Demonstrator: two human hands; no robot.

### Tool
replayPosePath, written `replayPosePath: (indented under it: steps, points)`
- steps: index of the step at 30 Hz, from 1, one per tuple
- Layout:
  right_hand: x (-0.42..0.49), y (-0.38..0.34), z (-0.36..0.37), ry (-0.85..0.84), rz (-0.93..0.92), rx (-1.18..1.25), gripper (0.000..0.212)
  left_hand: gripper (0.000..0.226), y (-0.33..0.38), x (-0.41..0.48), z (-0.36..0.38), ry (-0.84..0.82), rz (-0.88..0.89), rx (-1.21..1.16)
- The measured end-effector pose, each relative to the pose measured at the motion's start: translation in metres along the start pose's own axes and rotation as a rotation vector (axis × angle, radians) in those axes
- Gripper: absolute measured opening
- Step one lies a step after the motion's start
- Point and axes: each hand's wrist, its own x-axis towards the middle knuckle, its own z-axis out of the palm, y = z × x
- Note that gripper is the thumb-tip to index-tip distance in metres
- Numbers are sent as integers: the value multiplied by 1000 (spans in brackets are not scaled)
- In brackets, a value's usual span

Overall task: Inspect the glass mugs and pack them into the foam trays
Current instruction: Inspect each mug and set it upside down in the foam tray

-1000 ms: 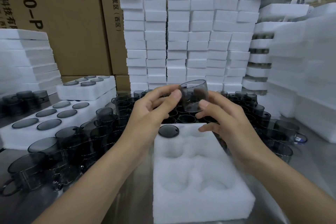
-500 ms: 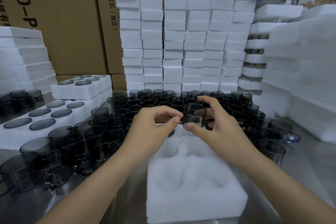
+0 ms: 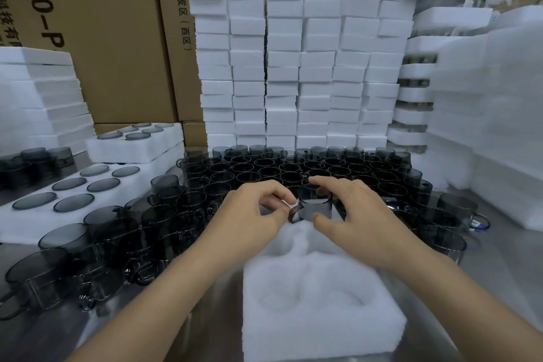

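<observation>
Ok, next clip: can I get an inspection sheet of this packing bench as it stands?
Surface: metal table, largely covered.
Job's things: glass mug held over the far end of the foam tray, whose near pockets are empty; loose mugs crowd behind.
Clutter: filled trays at left; foam stacks behind.
Grippers: left hand pinches the mug's handle; right hand grips its body.
Cables: nothing seen.
Surroundings: cardboard cartons at the back.
</observation>
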Motion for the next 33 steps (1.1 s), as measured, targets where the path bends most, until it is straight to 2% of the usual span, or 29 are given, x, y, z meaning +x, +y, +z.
replayPosePath:
  steps: [6, 14, 17, 20, 29, 31, 33]
  points:
    - [-2, -3, -3, 61, -11, -29, 60, 35, 6, -5, -2, 40, 71, 241]
    - [-1, -5, 0, 30, 76, -50, 55, 36, 14, -8, -7, 3, 93, 327]
    - [0, -5, -1, 60, 95, 20, 52, 35, 16, -9, -7, -3, 111, 338]
    - [1, -3, -4, 5, 134, 53, 49, 35, 16, -10, -6, -18, 118, 345]
    - [7, -1, 3, -65, 167, -45, 48, 30, 11, -7, -7, -108, 121, 423]
    - [6, 1, 3, -46, 144, -62, 48, 28, 13, -8, -5, -34, 175, 439]
    - [3, 4, -3, 37, 108, -61, 43, 26, 17, -11, -4, 152, 250, 380]
